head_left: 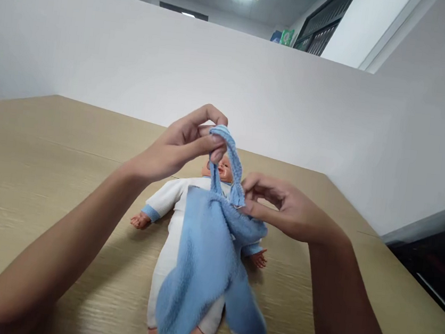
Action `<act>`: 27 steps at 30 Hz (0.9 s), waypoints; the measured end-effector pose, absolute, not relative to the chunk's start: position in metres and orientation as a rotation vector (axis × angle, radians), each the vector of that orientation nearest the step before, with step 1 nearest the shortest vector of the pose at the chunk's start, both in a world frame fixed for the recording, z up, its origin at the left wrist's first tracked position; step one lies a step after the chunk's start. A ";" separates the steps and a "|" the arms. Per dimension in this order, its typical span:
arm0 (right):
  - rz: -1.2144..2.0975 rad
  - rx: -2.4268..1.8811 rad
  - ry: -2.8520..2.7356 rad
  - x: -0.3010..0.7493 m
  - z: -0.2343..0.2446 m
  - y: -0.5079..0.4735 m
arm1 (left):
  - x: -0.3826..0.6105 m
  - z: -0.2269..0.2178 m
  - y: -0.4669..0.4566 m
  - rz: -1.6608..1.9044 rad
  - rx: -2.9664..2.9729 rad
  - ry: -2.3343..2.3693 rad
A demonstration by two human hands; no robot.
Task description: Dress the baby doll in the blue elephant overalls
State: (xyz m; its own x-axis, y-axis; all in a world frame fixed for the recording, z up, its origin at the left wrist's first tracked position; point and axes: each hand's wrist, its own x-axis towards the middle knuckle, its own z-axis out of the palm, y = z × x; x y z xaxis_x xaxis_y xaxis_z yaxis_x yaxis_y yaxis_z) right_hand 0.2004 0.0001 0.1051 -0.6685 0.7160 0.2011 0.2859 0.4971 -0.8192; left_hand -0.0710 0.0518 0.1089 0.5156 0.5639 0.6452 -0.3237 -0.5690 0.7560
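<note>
A baby doll (159, 280) in a white outfit with blue cuffs lies on its back on the wooden table. Above its body hangs a light blue fleece doll romper (206, 256) with footed legs and a looped strap. My left hand (193, 139) pinches the top of that strap between thumb and fingers, in front of the doll's face. Lower down, my right hand (278, 205) has thumb and fingers closed on the strap's lower end, by the romper's upper edge. The garment covers much of the doll's torso and part of its legs.
The wooden table (65, 170) extends to both sides of the doll. A white partition wall (157, 63) stands along its far edge. At the right edge is a dark object (432, 266) I cannot make out.
</note>
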 end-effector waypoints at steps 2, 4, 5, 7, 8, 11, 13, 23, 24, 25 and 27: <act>1.078 -0.716 -2.137 0.196 0.104 0.001 | -0.073 0.109 0.054 1.248 1.796 0.249; 1.125 -0.637 -2.023 0.192 0.102 0.002 | -0.074 0.110 0.054 1.287 1.783 0.291; 1.143 -0.615 -1.956 0.189 0.102 0.002 | -0.074 0.111 0.054 1.305 1.777 0.301; 1.152 -0.599 -1.824 0.184 0.100 0.003 | -0.075 0.112 0.053 1.321 1.769 0.315; 1.138 -0.602 -1.769 0.181 0.100 0.003 | -0.076 0.113 0.053 1.314 1.770 0.319; 1.013 -0.666 -1.684 0.175 0.099 0.003 | -0.077 0.114 0.050 1.280 1.780 0.331; 0.885 -0.739 -1.701 0.175 0.100 0.003 | -0.077 0.116 0.047 1.291 1.772 0.368; 0.490 -1.209 -2.473 0.205 0.120 -0.008 | -0.082 0.125 0.045 1.423 1.721 0.491; 0.449 -1.197 -2.469 0.206 0.121 -0.009 | -0.084 0.126 0.047 1.423 1.701 0.492; 0.407 -1.181 -2.451 0.206 0.123 -0.010 | -0.087 0.125 0.050 1.425 1.680 0.497; 0.332 -1.164 -2.392 0.205 0.126 -0.013 | -0.090 0.124 0.055 1.457 1.653 0.537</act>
